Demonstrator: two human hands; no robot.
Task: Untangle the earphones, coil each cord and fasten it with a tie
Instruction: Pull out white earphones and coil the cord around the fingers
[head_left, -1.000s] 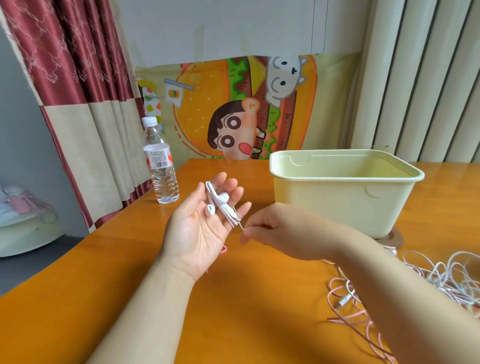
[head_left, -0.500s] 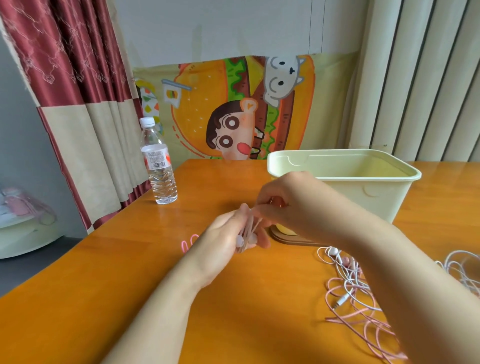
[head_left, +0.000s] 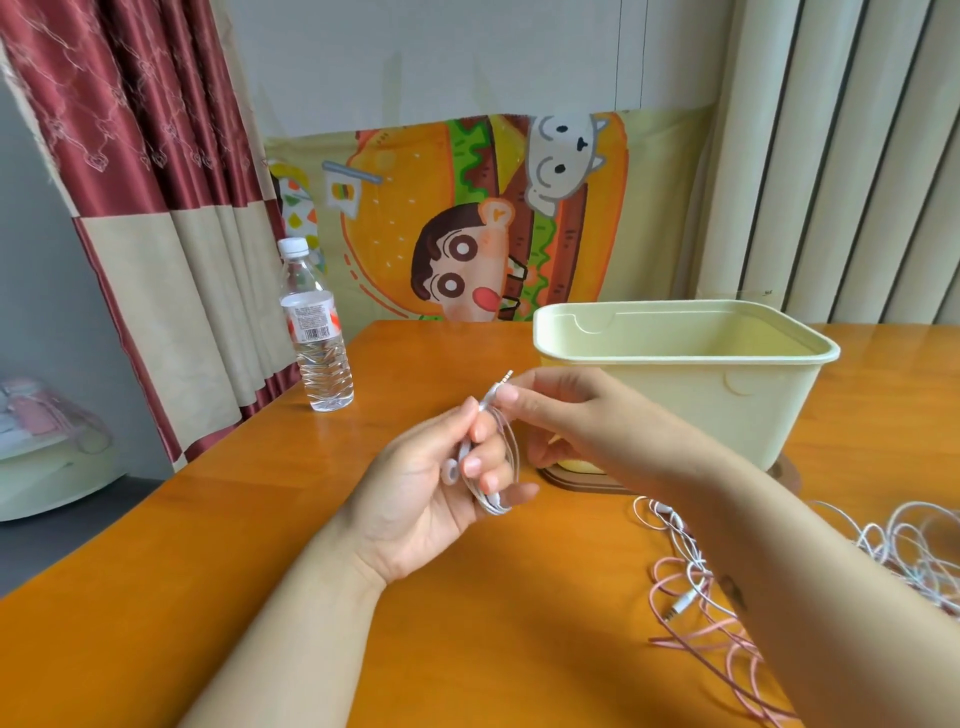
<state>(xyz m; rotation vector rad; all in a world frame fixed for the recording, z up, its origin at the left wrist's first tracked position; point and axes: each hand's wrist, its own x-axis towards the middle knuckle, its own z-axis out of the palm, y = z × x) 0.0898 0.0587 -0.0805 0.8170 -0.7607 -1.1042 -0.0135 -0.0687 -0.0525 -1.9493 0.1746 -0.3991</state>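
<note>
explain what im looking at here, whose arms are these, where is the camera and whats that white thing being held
There is no machine here: these are a person's two bare arms, seen by a wide-angle camera worn on their head, looking forward and down. That is why the arms come in from the bottom edge. The left hand holds a white earphone set wound into a small coil, fingers curled round it. The right hand pinches the cord just below its metal plug, which points up. On the orange wooden table stand a water bottle and a pale yellow tub. Beside the right forearm lies a tangle of pink and white cords, not yet sorted.
</note>
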